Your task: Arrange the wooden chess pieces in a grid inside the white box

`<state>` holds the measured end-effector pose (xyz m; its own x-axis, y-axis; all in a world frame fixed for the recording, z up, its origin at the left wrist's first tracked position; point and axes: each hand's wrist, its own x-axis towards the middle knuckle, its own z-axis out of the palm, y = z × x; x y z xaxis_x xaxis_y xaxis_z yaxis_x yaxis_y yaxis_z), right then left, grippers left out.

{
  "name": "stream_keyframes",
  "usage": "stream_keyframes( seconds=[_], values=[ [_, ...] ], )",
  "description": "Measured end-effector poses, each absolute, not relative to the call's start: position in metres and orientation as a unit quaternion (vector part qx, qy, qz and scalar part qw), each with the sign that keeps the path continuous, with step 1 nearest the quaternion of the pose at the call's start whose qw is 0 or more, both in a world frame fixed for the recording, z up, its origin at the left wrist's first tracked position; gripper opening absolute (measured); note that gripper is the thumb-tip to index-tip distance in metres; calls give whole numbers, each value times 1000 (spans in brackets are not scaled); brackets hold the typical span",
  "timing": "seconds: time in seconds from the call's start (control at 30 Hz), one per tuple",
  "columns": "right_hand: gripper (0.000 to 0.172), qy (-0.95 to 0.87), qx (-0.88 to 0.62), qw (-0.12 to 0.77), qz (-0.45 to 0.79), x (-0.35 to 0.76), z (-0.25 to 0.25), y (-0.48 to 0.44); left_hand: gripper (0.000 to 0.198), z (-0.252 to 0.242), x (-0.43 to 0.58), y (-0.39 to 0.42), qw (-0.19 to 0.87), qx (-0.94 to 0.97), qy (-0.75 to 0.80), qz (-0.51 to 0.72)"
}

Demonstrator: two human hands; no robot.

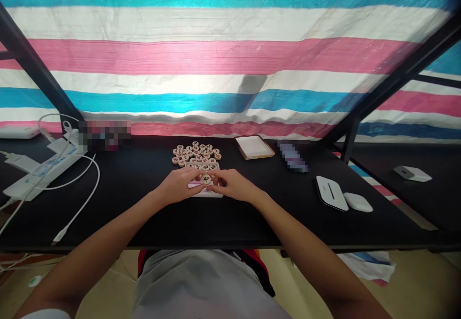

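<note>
Grey shirt (212, 285), round piece (206, 179) between fingers (197, 190)

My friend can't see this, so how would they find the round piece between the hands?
On the black tabletop, find the shallow white box. Over it is a pale round disc with a black character. Unlike nearby discs, it's between the bare left hand and right hand.

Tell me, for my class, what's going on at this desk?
A person at a black desk is handling marked round pieces. The left hand and right hand flank one piece over a white box; whether both grip it is hard to tell. More pieces line the box's far end, others lie just beyond it, and a shallow tray sits off to the right.
</note>
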<state>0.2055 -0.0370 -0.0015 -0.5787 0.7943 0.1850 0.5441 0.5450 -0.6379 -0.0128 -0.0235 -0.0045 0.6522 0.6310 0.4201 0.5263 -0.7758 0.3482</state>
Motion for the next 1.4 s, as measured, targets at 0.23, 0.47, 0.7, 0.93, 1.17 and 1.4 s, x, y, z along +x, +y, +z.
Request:
stream_keyframes(
  seconds=[0.23, 0.47, 0.7, 0.93, 1.17, 1.4],
  values=[
    [33, -849, -393, 242, 257, 205, -3, -36, 23, -6, -12, -23, 100, 899, 336, 263],
    [20, -873, -380, 232, 200, 204, -3, -36, 30, 1, -9, -27, 155, 896, 343, 237],
    [30, -868, -386, 222, 222, 203, 0, -36, 23, -3, -13, -24, 103, 901, 309, 286],
    [32, -867, -366, 214, 261, 202, 6, -40, 26, -7, -14, -22, 87, 915, 228, 323],
    [29, -828, -406, 257, 289, 202, 1, -38, 21, -7, -17, -19, -55, 924, 214, 313],
    [32, -836, -398, 253, 280, 201, 3, -41, 21, -1, -12, -30, -81, 934, 188, 292]
  ],
)
